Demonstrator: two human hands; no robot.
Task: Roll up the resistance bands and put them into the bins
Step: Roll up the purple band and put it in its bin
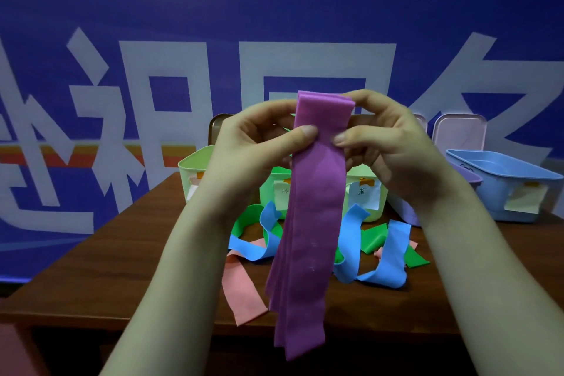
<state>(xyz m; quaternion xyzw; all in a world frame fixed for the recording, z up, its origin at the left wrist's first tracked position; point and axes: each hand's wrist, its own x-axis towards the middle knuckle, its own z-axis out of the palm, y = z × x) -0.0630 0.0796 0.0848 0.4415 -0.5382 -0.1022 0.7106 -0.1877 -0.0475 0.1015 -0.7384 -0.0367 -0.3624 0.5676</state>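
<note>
Holding purple band (308, 223) up mid-air, centre scene, folded into several layers, letting the tail dangle past the near edge of the table (128, 268). Pinching its top between thumb and fingers of left hand (259, 137) and right hand (387, 146), both gripping it. Not rolling yet, judging by the flat hang. Risking a loose, coned roll: showing offset layer edges at the bottom. Risking a thumb slip, dropping it into loose blue band (387, 253), green band (374, 238) and pink band (241, 293) lying behind, tangling. Risking a wrong-bin drop: blocking part of the green bin (195, 168) row and most of the purple bin (468, 178), far right.
</note>
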